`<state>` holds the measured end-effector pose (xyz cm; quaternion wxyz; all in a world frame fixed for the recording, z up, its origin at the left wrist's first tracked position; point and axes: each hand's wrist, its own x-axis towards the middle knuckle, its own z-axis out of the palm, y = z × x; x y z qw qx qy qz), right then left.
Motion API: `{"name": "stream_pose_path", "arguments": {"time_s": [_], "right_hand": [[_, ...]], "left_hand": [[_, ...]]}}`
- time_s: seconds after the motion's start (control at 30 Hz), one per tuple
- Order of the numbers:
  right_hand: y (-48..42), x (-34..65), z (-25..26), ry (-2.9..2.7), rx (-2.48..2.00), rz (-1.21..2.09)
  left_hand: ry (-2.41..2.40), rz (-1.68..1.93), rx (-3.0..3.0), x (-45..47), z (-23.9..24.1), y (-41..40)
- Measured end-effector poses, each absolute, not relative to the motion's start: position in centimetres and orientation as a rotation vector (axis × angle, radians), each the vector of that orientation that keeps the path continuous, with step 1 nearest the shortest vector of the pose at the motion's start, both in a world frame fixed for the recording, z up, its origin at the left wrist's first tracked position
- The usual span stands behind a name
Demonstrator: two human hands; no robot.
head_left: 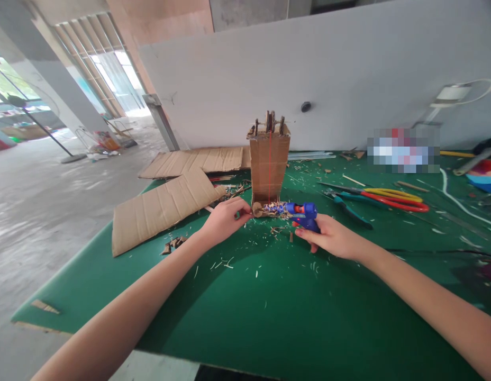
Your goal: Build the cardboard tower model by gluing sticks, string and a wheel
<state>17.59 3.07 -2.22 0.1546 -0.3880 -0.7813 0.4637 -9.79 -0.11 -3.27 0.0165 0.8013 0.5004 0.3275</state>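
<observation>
My right hand is wrapped round the handle of a blue hot glue gun, its nozzle pointing left. Bits of shredded scrap cling around the front of the gun. Just left of the nozzle is a small round cardboard disc. My left hand pinches something at the disc's left edge, too small to make out. Behind both hands a tall cardboard tower stands upright, with small cardboard pieces on its top and a red string running down its front.
Loose cardboard sheets lie to the left. On the right are scissors with red and yellow handles, dark green-handled pliers and a white cable. Scraps litter the green table. A grey-white wall panel rises behind.
</observation>
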Motion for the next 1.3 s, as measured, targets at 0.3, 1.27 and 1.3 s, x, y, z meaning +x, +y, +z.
{"name": "stream_pose_path", "arguments": {"time_s": [0.3,1.27,1.3], "right_hand": [[3.02,17.70,-2.30,-2.239,-1.115,1.328],[3.24,18.12,-2.77,-2.221,-1.093,1.296],[3.27,18.15,-2.87,-2.217,-1.089,1.308]], "left_hand": [[1.562,1.014,2.463,-9.74,-3.19,-0.12],[1.525,1.020,2.388,-9.69,-2.93,-0.13],[1.526,1.021,2.388,-9.69,-2.91,-0.15]]}}
